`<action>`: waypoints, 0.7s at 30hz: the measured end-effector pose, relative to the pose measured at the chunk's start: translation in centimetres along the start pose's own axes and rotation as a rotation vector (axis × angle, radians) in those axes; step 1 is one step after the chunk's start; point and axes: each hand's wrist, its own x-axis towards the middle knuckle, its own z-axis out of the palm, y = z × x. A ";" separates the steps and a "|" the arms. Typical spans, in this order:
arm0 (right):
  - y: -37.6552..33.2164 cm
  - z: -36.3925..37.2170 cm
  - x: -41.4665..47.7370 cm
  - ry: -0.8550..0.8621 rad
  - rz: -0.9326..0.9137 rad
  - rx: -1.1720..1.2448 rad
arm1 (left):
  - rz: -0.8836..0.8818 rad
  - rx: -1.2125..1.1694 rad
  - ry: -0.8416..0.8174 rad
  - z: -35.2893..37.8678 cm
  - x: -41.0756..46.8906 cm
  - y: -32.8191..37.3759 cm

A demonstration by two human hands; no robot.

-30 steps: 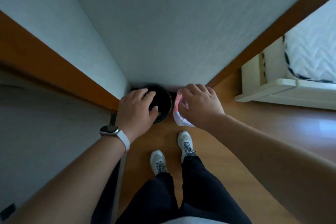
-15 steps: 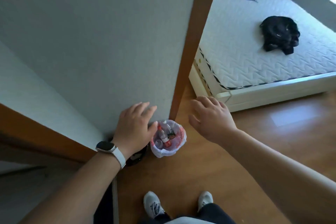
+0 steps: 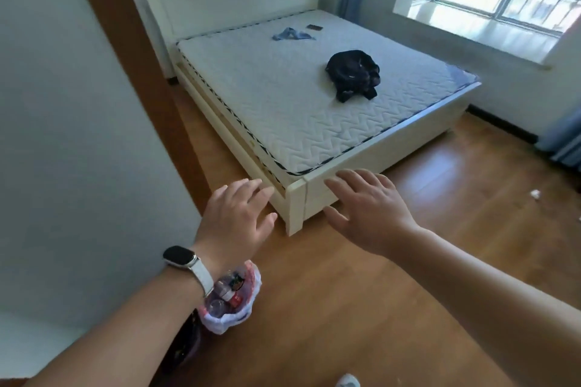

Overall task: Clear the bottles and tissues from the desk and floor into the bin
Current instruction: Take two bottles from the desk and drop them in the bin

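With the left hand point(image 3: 234, 214) and right hand point(image 3: 366, 214) both hovering spread and empty, the person is probably needing to cross to the crumpled tissue point(image 3: 315, 194) lying on the floor point(image 3: 314, 308) at far right, well apart from the bottle-filled bin point(image 3: 251, 305) by the wall point(image 3: 78, 166)

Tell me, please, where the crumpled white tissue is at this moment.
In the head view the tissue lies on the wooden floor at the far right, beyond the foot of the bed and to the right of the right hand.
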 end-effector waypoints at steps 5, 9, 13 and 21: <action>8.1 -1.9 -3.7 0.070 0.111 -0.016 | 0.113 0.001 0.038 0.7 6.1 7.7; 13.5 -3.2 -6.8 0.058 0.215 -0.038 | 0.212 -0.014 0.028 1.8 9.4 13.6; 17.7 -4.4 -9.6 0.127 0.304 -0.071 | 0.308 -0.037 0.030 3.1 12.5 18.1; 23.1 -4.8 -11.2 0.159 0.477 -0.070 | 0.446 -0.053 0.024 5.9 18.7 22.6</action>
